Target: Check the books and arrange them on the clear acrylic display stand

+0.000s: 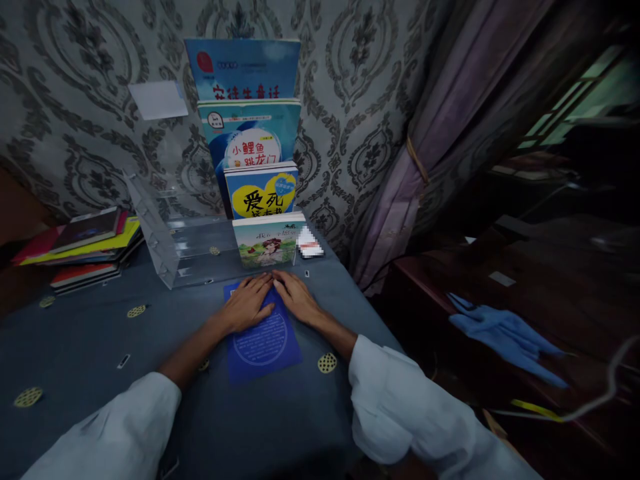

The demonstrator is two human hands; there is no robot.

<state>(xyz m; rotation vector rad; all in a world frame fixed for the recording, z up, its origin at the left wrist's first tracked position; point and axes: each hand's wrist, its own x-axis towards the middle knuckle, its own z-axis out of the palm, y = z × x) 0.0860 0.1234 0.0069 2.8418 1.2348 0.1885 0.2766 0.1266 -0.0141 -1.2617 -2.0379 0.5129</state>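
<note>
A blue printed sheet or thin book (265, 347) lies flat on the dark cloth-covered table, with white text inside a circle. My left hand (249, 303) rests flat across its upper part, fingers stretched forward. Beside it, my right hand (296, 298) reaches in from the right, fingers extended at the upper right edge; the fingertips of both hands nearly meet. Just beyond them stands a clear tiered rack (165, 250). On its right side, books rise in steps: a green picture book (265, 243) in front, a blue-and-yellow book (263, 190), a teal book (250, 137) and a tall blue book (245, 67).
Stacked books and folders (95, 240) lie at the table's left. A small white item (310, 241), partly blurred, sits right of the rack. Past the table's right edge, a blue glove (503, 330) lies on a dark red surface near a tied purple curtain (400, 180).
</note>
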